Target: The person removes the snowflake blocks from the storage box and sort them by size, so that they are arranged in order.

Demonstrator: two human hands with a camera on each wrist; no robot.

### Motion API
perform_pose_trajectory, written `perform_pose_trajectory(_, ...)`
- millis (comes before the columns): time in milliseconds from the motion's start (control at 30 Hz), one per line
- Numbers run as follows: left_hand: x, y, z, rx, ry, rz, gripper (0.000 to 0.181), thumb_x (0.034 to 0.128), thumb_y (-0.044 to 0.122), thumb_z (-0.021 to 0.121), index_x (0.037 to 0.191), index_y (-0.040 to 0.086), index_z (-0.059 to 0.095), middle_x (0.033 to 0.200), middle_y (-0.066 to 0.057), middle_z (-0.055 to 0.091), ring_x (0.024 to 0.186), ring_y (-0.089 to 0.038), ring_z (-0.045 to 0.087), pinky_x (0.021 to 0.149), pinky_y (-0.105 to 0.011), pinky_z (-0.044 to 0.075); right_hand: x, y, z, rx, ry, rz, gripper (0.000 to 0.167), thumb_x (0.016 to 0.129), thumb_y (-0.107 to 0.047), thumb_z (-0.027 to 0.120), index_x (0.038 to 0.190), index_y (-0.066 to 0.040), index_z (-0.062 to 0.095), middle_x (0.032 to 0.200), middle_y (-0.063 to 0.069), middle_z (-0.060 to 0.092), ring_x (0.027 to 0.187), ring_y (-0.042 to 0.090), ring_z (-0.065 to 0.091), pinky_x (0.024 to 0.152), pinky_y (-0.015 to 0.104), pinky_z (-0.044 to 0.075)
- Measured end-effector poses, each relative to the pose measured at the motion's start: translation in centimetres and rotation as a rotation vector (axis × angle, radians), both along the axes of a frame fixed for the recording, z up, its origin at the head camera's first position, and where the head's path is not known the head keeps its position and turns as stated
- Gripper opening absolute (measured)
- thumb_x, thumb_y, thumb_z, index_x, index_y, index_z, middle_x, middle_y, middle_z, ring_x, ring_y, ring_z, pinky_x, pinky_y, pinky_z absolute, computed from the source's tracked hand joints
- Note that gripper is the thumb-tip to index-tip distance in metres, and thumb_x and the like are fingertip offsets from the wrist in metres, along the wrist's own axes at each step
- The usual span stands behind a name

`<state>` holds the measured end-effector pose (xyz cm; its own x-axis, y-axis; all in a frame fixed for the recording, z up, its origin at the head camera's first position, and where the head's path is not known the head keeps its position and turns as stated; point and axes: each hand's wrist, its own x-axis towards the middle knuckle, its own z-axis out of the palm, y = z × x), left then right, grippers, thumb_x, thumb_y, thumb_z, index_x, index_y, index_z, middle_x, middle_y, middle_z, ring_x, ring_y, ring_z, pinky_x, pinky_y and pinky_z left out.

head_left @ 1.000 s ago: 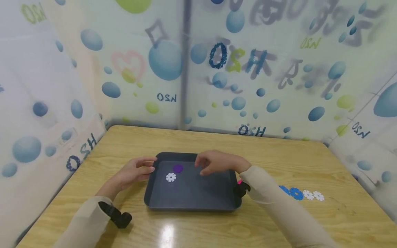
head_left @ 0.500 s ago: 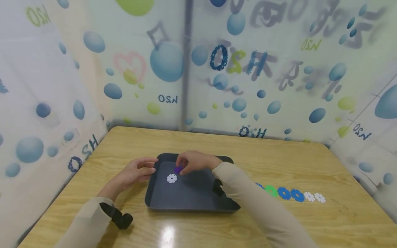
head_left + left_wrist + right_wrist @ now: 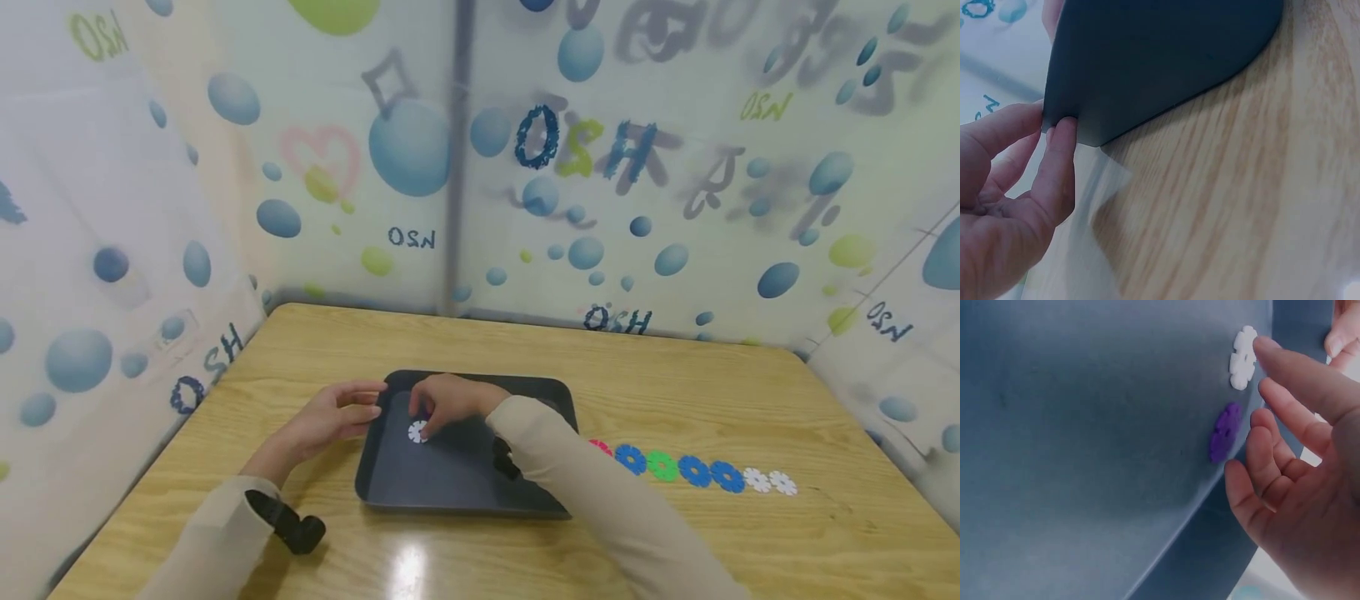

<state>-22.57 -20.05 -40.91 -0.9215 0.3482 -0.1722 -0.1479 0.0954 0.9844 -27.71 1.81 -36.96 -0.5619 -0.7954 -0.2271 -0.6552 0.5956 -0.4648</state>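
Note:
A dark grey baking tray [image 3: 457, 475] lies on the table, with a white notched disc [image 3: 417, 432] and a purple notched disc [image 3: 1225, 432] inside. My right hand [image 3: 450, 400] reaches down over both discs and nearly covers the purple one in the head view. Its thumb tip [image 3: 1267, 349] is at the white disc's edge; whether they touch I cannot tell. The other fingers are bent beside the purple disc and hold nothing. At the tray's left side, my left hand [image 3: 326, 421] touches the wall and rim with its fingertips [image 3: 1067, 125].
Right of the tray, a row of notched discs runs across the wooden table [image 3: 675, 550]: a pink one [image 3: 600, 447] partly behind the right sleeve, then blue [image 3: 631, 459], green [image 3: 662, 466], two more blue, and two white [image 3: 783, 483]. A patterned curtain [image 3: 510, 200] stands behind the table.
My right hand has moved left across the tray, first to the purple disc, then slightly nearer the white one. More of the disc row is uncovered. The left hand stays at the rim.

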Motion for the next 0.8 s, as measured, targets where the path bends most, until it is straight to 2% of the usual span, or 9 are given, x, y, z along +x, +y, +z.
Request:
perform_pose_trajectory(333,0.1,0.0,0.0,-0.005,0.01,0.001,0.053,0.0909,0.009,0.057,0.137,-0.004,0.035,0.135,-0.026,0.031,0.113,-0.028,0.048,0.092,-0.037,0.046,0.1,-0.5,-0.2,0.057,0.015,-0.034,0.023,0.073,-0.01,0.078,0.088,-0.008,0.061,0.076,-0.003,0.052,0.068,0.009,0.047,0.057,0.017,0.04)
perform_pose_trajectory(567,0.1,0.1,-0.1,-0.011,0.014,0.003,0.052,0.0911,0.008,0.057,0.137,-0.004,0.035,0.133,-0.027,0.032,0.112,-0.027,0.049,0.091,-0.037,0.046,-0.1,-0.1,-0.3,0.007,-0.023,-0.027,0.024,0.071,-0.005,0.078,0.081,-0.008,0.056,0.071,-0.003,0.051,0.064,0.009,0.048,0.054,0.017,0.04)
perform_pose_trajectory(800,0.2,0.1,0.0,-0.026,0.018,0.007,0.052,0.0916,0.009,0.056,0.137,-0.004,0.034,0.134,-0.028,0.031,0.113,-0.029,0.048,0.092,-0.038,0.046,0.1,1.0,0.6,-0.063,-0.094,0.005,0.013,0.081,-0.003,0.069,0.085,-0.006,0.057,0.072,-0.003,0.051,0.063,0.009,0.046,0.054,0.018,0.04)
